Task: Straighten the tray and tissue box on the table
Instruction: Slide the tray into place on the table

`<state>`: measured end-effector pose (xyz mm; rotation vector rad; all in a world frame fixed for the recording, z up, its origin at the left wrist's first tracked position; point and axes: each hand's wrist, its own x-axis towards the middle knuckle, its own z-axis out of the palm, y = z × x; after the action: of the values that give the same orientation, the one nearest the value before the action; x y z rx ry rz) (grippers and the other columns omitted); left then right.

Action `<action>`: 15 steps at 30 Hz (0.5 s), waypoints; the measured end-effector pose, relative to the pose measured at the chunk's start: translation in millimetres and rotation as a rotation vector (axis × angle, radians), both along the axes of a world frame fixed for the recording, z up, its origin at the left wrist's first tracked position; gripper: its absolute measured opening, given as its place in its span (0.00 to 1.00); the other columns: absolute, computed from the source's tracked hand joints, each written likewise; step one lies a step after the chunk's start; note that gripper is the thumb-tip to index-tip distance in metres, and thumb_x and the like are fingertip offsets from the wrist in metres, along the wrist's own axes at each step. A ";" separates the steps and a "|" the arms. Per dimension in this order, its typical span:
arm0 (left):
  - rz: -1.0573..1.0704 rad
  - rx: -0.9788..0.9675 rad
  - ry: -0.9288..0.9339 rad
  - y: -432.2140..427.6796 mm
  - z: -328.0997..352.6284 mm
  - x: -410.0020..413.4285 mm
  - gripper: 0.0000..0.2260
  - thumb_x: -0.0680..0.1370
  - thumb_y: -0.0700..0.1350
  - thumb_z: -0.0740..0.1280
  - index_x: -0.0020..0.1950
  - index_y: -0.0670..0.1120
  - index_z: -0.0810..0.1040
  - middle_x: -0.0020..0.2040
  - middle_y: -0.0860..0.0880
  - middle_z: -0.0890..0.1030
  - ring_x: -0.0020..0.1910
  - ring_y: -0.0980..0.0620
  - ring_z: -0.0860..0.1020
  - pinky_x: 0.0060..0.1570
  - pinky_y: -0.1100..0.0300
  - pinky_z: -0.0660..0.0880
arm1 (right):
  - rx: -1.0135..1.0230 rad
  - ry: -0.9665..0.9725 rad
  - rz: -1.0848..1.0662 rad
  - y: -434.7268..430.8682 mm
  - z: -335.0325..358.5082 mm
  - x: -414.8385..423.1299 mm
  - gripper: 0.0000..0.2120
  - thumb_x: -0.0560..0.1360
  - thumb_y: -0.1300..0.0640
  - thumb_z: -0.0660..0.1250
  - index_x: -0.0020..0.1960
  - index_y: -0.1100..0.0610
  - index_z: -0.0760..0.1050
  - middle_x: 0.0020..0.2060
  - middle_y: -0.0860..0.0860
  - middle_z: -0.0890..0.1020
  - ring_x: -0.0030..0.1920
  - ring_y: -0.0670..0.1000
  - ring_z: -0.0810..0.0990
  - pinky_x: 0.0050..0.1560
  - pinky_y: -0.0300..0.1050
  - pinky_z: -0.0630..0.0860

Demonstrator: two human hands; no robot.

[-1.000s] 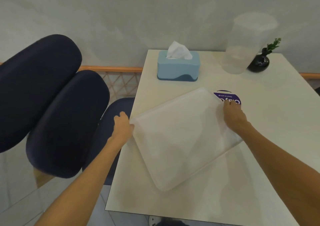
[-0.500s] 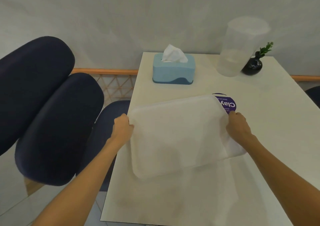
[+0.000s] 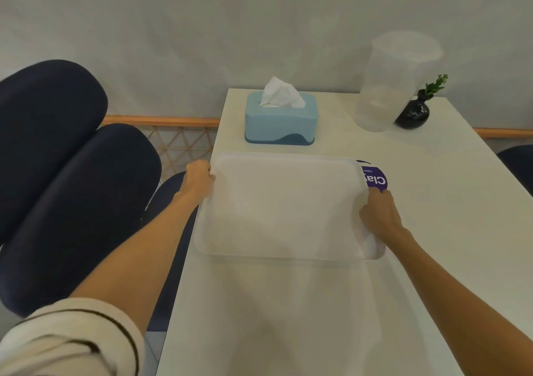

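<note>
Left hand point(image 3: 199, 178) and right hand point(image 3: 379, 212) pinched the tray point(image 3: 284, 205) by its short edges; it appeared light, stiff, smooth.

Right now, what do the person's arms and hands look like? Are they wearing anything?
Both hands are bare: no gloves, rings or watch show on the left hand or right hand. Both forearms are bare too. The left arm has a cream sleeve with thin dark stripes pushed up high.
</note>
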<state>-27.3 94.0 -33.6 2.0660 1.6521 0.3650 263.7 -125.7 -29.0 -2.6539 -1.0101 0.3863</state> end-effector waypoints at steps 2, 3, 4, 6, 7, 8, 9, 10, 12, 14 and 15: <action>0.004 -0.008 -0.023 5.2 0.4 4.1 0.03 0.78 0.35 0.64 0.47 0.37 0.78 0.42 0.40 0.75 0.41 0.44 0.73 0.43 0.54 0.70 | 0.005 0.005 -0.008 4.7 -0.3 2.3 0.15 0.73 0.69 0.57 0.59 0.69 0.70 0.59 0.66 0.72 0.59 0.66 0.72 0.57 0.57 0.73; 0.002 -0.007 -0.031 7.8 0.2 6.5 0.04 0.78 0.35 0.64 0.48 0.36 0.78 0.42 0.41 0.75 0.42 0.45 0.73 0.43 0.55 0.70 | 0.009 0.006 -0.019 6.9 -1.2 3.9 0.15 0.73 0.69 0.57 0.59 0.69 0.70 0.59 0.65 0.72 0.59 0.66 0.72 0.58 0.57 0.73; 0.000 -0.006 -0.032 10.6 -0.3 8.6 0.04 0.78 0.35 0.64 0.46 0.36 0.78 0.42 0.41 0.74 0.42 0.45 0.72 0.44 0.55 0.69 | 0.012 0.007 -0.030 8.9 -2.2 5.2 0.15 0.73 0.69 0.56 0.59 0.68 0.70 0.59 0.65 0.72 0.59 0.66 0.72 0.58 0.58 0.73; -0.002 0.006 -0.035 15.6 -2.3 11.2 0.13 0.78 0.35 0.64 0.34 0.44 0.72 0.43 0.42 0.73 0.42 0.46 0.72 0.44 0.56 0.68 | 0.016 0.016 -0.052 11.3 -5.2 7.8 0.16 0.72 0.70 0.55 0.59 0.68 0.71 0.60 0.65 0.71 0.59 0.66 0.71 0.58 0.58 0.73; -0.008 0.017 -0.035 17.1 -3.4 12.1 0.18 0.78 0.34 0.64 0.31 0.49 0.66 0.43 0.43 0.73 0.42 0.46 0.71 0.44 0.56 0.68 | 0.017 0.018 -0.060 12.3 -6.7 9.2 0.17 0.72 0.70 0.55 0.60 0.68 0.70 0.60 0.65 0.71 0.60 0.66 0.71 0.59 0.59 0.74; -0.011 0.025 -0.035 18.3 -4.3 12.6 0.20 0.78 0.34 0.63 0.30 0.51 0.62 0.42 0.43 0.73 0.42 0.46 0.71 0.44 0.56 0.68 | 0.015 0.019 -0.065 13.1 -7.6 10.2 0.18 0.72 0.70 0.55 0.60 0.67 0.70 0.60 0.65 0.71 0.60 0.66 0.71 0.59 0.59 0.74; -0.009 0.031 -0.040 18.9 -4.5 13.0 0.21 0.78 0.34 0.63 0.30 0.51 0.61 0.42 0.43 0.73 0.42 0.46 0.72 0.44 0.55 0.69 | 0.011 0.019 -0.067 14.1 -8.0 10.9 0.18 0.72 0.70 0.55 0.61 0.67 0.70 0.61 0.64 0.71 0.61 0.66 0.71 0.59 0.59 0.73; -0.003 0.028 -0.042 19.4 -5.3 13.4 0.21 0.78 0.34 0.63 0.30 0.51 0.62 0.42 0.43 0.73 0.42 0.46 0.72 0.44 0.55 0.69 | 0.009 0.021 -0.065 15.1 -8.2 11.2 0.19 0.72 0.70 0.55 0.63 0.67 0.69 0.61 0.64 0.71 0.61 0.66 0.70 0.60 0.59 0.73; 0.008 0.026 -0.038 18.7 -4.5 14.0 0.15 0.78 0.34 0.63 0.34 0.47 0.69 0.43 0.42 0.74 0.42 0.45 0.72 0.44 0.54 0.70 | 0.009 0.027 -0.051 16.8 -8.4 11.9 0.21 0.72 0.70 0.55 0.64 0.66 0.69 0.62 0.64 0.71 0.62 0.66 0.69 0.61 0.60 0.73; 0.007 0.021 -0.034 19.3 -4.8 13.5 0.04 0.78 0.34 0.63 0.46 0.39 0.77 0.44 0.42 0.74 0.43 0.46 0.73 0.46 0.53 0.72 | 0.006 0.033 -0.033 17.9 -8.0 12.7 0.21 0.71 0.71 0.55 0.63 0.67 0.70 0.62 0.65 0.71 0.62 0.66 0.69 0.61 0.59 0.72; 0.001 0.022 -0.036 20.1 -5.1 13.2 0.05 0.78 0.34 0.63 0.51 0.36 0.77 0.44 0.42 0.74 0.44 0.46 0.73 0.46 0.53 0.72 | 0.006 0.035 -0.025 18.4 -7.8 13.2 0.20 0.71 0.71 0.54 0.63 0.67 0.70 0.62 0.65 0.71 0.62 0.66 0.69 0.61 0.59 0.72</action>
<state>-14.1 114.1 -38.7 2.0628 1.6351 0.4207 276.9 -107.4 -36.8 -2.6423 -0.9650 0.4213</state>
